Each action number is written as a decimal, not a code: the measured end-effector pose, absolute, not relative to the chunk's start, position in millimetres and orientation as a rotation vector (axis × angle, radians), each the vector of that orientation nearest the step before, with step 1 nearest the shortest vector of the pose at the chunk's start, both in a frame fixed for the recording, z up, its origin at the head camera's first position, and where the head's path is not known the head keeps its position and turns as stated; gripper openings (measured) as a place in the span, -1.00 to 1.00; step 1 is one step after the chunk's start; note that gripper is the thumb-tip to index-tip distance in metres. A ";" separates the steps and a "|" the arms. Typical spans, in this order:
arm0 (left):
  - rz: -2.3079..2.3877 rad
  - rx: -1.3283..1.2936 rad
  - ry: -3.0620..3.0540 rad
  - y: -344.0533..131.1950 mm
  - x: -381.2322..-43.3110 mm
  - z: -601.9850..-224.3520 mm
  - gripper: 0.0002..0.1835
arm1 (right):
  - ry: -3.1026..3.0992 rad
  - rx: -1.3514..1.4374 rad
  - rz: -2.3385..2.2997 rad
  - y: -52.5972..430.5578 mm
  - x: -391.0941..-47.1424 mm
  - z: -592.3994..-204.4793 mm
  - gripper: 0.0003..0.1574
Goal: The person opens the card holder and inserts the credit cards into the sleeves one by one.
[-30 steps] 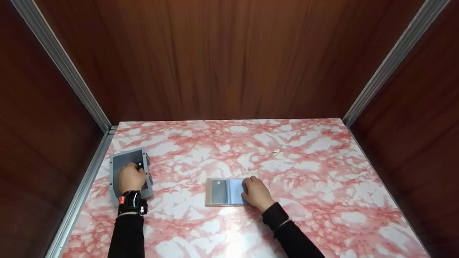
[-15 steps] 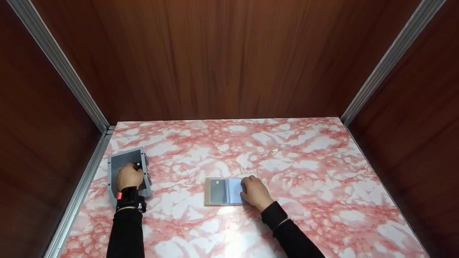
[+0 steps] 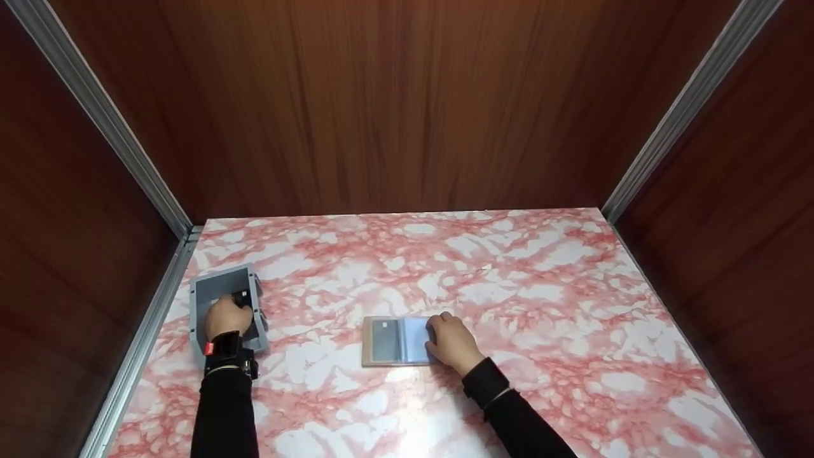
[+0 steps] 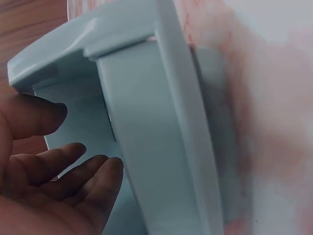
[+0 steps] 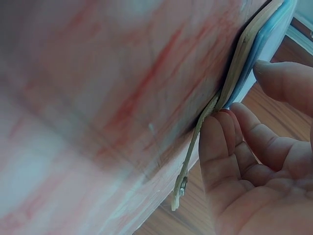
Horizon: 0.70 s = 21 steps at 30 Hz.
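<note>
A grey plastic bin [image 3: 222,278] stands at the left of the table, with my left hand [image 3: 227,318] reaching down into it. Beside my left fingers lies a black card with a small light square [image 3: 241,298]. In the left wrist view, the thumb [image 4: 36,116] and fingers are apart with nothing visible between them, near the bin wall [image 4: 142,112]. A tan card holder [image 3: 367,343] lies spread at the middle; a grey card [image 3: 384,343] shows in its left sleeve. My right hand [image 3: 455,343] holds its right edge, thumb at the clear sleeves [image 5: 259,39].
The card holder's strap [image 5: 188,159] with a metal snap sticks out past the right fingers. Wood-patterned panels [image 3: 394,108] rise behind and at both sides of the red-and-white marbled table [image 3: 509,254]. Metal rails [image 3: 137,381] run along the corners.
My left hand has shifted slightly inside the bin, beside the black card. The right hand and the card holder keep their place.
</note>
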<state>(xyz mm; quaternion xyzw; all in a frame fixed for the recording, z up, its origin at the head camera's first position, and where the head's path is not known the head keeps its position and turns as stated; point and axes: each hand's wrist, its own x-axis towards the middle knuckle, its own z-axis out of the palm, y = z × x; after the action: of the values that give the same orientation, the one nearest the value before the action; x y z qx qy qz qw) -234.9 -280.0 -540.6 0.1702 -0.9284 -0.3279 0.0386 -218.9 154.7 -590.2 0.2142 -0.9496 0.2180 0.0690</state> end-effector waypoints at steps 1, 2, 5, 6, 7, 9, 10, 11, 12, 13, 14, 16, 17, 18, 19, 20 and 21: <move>-1.016 0.520 -2.856 -280.3 -234.4 -541.1 -0.63 | -2.854 0.647 0.654 154.7 -219.1 -590.6 -0.66; -1.023 0.518 -2.861 -280.7 -234.1 -541.5 -0.64 | -2.851 0.651 0.649 154.7 -219.1 -590.7 -0.65; -1.041 0.513 -2.870 -282.7 -234.0 -543.1 -0.66 | -2.848 0.652 0.644 154.5 -219.4 -591.1 -0.65; -1.048 0.515 -2.871 -283.5 -234.2 -543.9 -0.67 | -2.846 0.652 0.642 154.3 -219.6 -591.1 -0.65; -1.055 0.516 -2.875 -284.2 -234.4 -544.6 -0.68 | -2.847 0.653 0.642 154.1 -219.7 -591.0 -0.65; -1.058 0.511 -2.891 -285.3 -234.3 -545.2 -0.68 | -2.851 0.644 0.644 153.8 -219.8 -590.7 -0.65; -1.059 0.504 -2.899 -286.0 -234.6 -545.3 -0.67 | -2.853 0.640 0.646 153.6 -219.9 -590.6 -0.65; -1.060 0.502 -2.906 -286.7 -234.9 -545.5 -0.66 | -2.854 0.635 0.647 153.4 -220.0 -590.5 -0.65; -1.067 0.500 -2.914 -287.4 -235.0 -545.5 -0.66 | -2.856 0.630 0.647 153.3 -220.2 -590.3 -0.65; -1.077 0.500 -2.921 -288.1 -235.1 -545.5 -0.65 | -2.859 0.626 0.646 153.2 -220.3 -590.3 -0.64; -1.086 0.502 -2.926 -288.7 -235.0 -545.2 -0.65 | -2.860 0.621 0.645 153.1 -220.4 -590.3 -0.64; -1.108 0.514 -2.931 -290.1 -235.4 -545.1 -0.66 | -2.861 0.618 0.646 153.0 -220.6 -590.5 -0.64; -1.119 0.524 -2.932 -290.6 -235.2 -545.2 -0.67 | -2.859 0.617 0.643 153.0 -220.7 -590.7 -0.63; -1.134 0.539 -2.931 -290.9 -234.8 -545.2 -0.68 | -2.859 0.616 0.641 153.1 -220.8 -591.0 -0.63; -1.147 0.551 -2.928 -291.3 -234.7 -545.3 -0.69 | -2.857 0.616 0.641 153.1 -220.8 -591.2 -0.64; -1.153 0.560 -2.923 -291.4 -234.5 -545.0 -0.70 | -2.856 0.618 0.645 153.2 -220.8 -591.3 -0.64; -1.158 0.568 -2.916 -291.4 -234.1 -544.8 -0.69 | -2.855 0.619 0.647 153.3 -220.8 -591.5 -0.64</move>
<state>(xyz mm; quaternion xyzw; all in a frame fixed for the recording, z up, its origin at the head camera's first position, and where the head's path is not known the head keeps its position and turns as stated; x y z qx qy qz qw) -234.1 -291.4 -544.8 0.1782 -0.9142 -0.3631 -0.0236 -220.8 153.3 -591.5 0.2063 -0.9515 0.2156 0.0746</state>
